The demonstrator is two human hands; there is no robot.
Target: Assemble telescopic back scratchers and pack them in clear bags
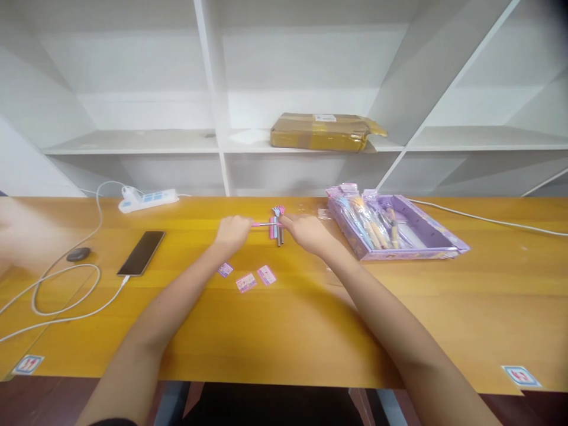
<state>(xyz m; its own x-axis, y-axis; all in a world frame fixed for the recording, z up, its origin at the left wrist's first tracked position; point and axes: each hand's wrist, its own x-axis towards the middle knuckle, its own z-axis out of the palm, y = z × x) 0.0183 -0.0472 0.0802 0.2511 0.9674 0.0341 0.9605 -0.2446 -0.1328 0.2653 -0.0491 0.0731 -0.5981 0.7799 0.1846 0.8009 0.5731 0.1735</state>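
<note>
Both hands grip a thin pink back scratcher (pixel 261 225), stretched level between them with a length of metal shaft showing. My left hand (pixel 233 232) is closed round its pink end. Closed on the other end is my right hand (pixel 307 231), whose fingers hide the tip. Just beneath the shaft, blue and pink back scratchers (pixel 275 228) lie side by side on the table, some with small hand-shaped heads pointing away from me. Nearer to me are a few small printed cards (pixel 247 283), pink and purple.
A purple display box (pixel 444 245) holding several wrapped items stands to the right. On the left lie a phone (pixel 142 253) on a charging cable, a black mouse-like object (pixel 78 254) and a white power strip (pixel 148 200). A taped cardboard parcel (pixel 319 131) rests on the shelf behind.
</note>
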